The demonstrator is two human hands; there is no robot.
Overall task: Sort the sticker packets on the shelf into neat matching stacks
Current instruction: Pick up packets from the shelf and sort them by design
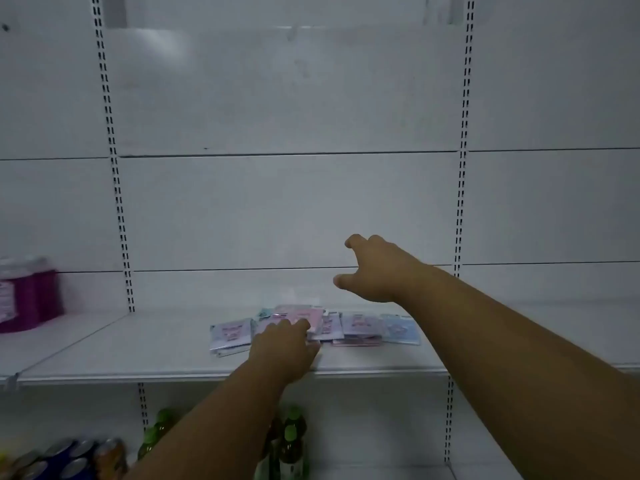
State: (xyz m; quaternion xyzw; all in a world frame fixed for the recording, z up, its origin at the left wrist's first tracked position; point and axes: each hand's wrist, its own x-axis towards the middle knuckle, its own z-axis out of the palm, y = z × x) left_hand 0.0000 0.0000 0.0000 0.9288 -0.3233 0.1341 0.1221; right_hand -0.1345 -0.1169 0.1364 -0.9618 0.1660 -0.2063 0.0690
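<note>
Several sticker packets [360,325] lie in a loose, overlapping heap near the middle of the white shelf [138,355]. They are pale lilac, pink and light blue; a lilac one [230,332] sits at the left end and a blue one [401,329] at the right end. My left hand [282,348] rests palm down on the heap's left-middle part, fingers touching a pink packet [301,315]. Above the heap's right side hovers my right hand [372,271], fingers spread, holding nothing.
A magenta container [26,296] stands on the neighbouring shelf at far left. Below, green bottles [292,441] and several cans [65,459] fill the lower shelf. Slotted uprights [119,216] flank the bay; the back panel is bare white.
</note>
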